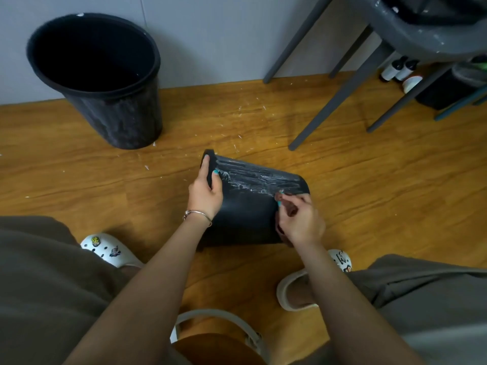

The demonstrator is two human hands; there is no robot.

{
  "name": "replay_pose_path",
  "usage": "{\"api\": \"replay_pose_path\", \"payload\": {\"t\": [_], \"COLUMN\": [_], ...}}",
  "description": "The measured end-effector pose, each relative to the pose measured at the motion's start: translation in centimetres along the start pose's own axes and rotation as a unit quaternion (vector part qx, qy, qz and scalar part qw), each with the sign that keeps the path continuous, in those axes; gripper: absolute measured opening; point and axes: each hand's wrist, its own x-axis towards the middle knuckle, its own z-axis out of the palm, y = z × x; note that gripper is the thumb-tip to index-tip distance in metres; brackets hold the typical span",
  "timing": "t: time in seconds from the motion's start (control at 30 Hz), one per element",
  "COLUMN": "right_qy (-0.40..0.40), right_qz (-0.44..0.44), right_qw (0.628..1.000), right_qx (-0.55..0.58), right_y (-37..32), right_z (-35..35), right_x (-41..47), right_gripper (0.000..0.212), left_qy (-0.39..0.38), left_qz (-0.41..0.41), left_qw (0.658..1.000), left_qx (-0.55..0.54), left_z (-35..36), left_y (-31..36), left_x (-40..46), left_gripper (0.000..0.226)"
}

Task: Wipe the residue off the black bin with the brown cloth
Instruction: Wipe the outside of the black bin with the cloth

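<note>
Writing or brand marks I can read nowhere: the two small bottles (397,69) under the grey chair (411,35) have white labels too small to make out, and the charms on the white clogs (110,250) are only coloured blobs.

I see the black bin (250,204) lying on its side on the wooden floor (79,167), between the knees, its rim to the left and its base to the right. White residue (261,179) streaks its upper side. The left hand (205,193) grips the rim, thumb over the edge and fingers curled round it. The right hand (300,219) is at the base end, fingers bunched in a pinch against the bin wall near the residue; a sliver of something brownish shows under them, but I cannot tell whether it is the cloth.

A second black bin (105,83) stands upright by the wall. Near the bottom edge a round brown thing with a white rim (218,338) is cut off and partly hidden by the arms.
</note>
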Motion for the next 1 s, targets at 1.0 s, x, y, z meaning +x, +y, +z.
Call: {"api": "replay_pose_path", "payload": {"t": [1.0], "right_qy": [0.010], "right_qz": [-0.082], "right_qw": [0.996], "right_qx": [-0.027], "right_y": [0.5], "right_z": [0.7], "right_x": [0.2], "right_gripper": [0.023], "left_qy": [0.015], "left_qz": [0.032], "left_qw": [0.999], "left_qx": [-0.032], "left_z": [-0.1], "left_y": [-0.9], "left_x": [-1.0], "left_gripper": [0.052]}}
